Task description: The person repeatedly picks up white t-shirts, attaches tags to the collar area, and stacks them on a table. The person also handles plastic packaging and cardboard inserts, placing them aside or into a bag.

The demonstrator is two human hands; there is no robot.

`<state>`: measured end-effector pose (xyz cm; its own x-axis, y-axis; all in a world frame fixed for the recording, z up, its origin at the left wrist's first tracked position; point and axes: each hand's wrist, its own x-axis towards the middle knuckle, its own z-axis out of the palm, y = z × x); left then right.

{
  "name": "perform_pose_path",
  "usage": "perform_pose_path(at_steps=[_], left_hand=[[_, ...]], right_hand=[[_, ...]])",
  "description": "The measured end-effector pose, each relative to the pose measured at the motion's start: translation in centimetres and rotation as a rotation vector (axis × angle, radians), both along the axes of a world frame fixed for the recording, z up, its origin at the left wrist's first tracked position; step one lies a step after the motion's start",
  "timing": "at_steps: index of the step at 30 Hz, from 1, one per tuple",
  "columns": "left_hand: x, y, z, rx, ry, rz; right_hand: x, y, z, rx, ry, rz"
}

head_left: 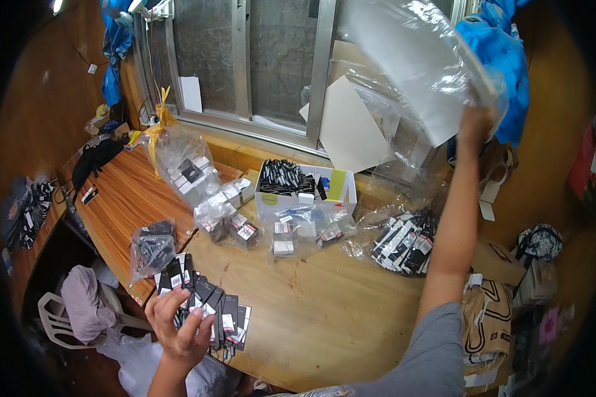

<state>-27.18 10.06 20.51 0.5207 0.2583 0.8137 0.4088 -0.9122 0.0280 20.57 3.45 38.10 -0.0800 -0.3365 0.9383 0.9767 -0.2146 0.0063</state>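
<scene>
At the upper right, my right arm is stretched far out. My right hand (477, 126) is closed on the edge of a large clear plastic bag (420, 66), held up before the window and smeared by motion. Low on the left, my left hand (180, 325) hovers over a spread of dark hang tags (226, 311) with white labels at the table's near edge. Its fingers are apart and curved, with nothing seen between them; they hide part of the tags. A small clear bag of dark items (152, 248) lies just beyond.
A white box of black tags (304, 188) stands at the table's back. Bagged small boxes (198, 175) are left of it; a bag of tags (404, 241) lies right. Cardboard sheets (354, 129) lean on the window. A plastic chair (63, 321) stands left.
</scene>
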Motion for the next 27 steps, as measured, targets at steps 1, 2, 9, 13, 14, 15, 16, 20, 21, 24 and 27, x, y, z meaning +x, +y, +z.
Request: perform_pose_path(at_steps=[1, 2, 9, 13, 14, 15, 16, 20, 21, 24, 27], left_hand=[[-0.8, 0.3, -0.8, -0.05, 0.027, 0.027], [-1.4, 0.7, -1.6, -0.102, 0.057, 0.052], [-4.1, 1.5, -5.2, -0.305, 0.146, 0.172], [-3.3, 1.9, -6.5, -0.375, 0.154, 0.121], [-3.0, 2.2, -6.6, -0.382, 0.163, 0.088], [-2.6, 2.6, -6.6, -0.343, 0.175, 0.057], [-2.3, 2.9, -6.4, -0.324, 0.178, 0.047], [-2.2, 3.4, -7.4, -0.395, 0.201, 0.046], [-2.0, 3.5, -7.6, -0.408, 0.21, 0.039], [-2.1, 3.4, -8.0, -0.448, 0.221, 0.061], [-1.4, 3.7, -8.7, -0.418, 0.222, 0.031]], right_hand=[[1.5, -0.8, 1.5, -0.056, 0.16, -0.148], [2.9, -1.1, 2.9, -0.071, 0.041, -0.063], [5.5, 0.1, 6.9, -0.463, 0.215, -0.313], [7.8, 1.5, 8.3, -0.68, 0.238, -0.314], [8.3, 1.2, 9.0, -0.739, 0.25, -0.289], [8.6, 0.6, 9.9, -0.793, 0.311, -0.406], [8.5, 1.4, 9.9, -0.699, 0.312, -0.478], [11.1, 6.6, 7.9, -0.433, 0.252, -0.713], [11.9, 7.1, 7.3, -0.432, 0.35, -0.688], [9.1, 11.7, 3.6, -0.568, 0.461, -0.531], [11.8, 12.6, -0.2, -0.737, 0.466, -0.294]])
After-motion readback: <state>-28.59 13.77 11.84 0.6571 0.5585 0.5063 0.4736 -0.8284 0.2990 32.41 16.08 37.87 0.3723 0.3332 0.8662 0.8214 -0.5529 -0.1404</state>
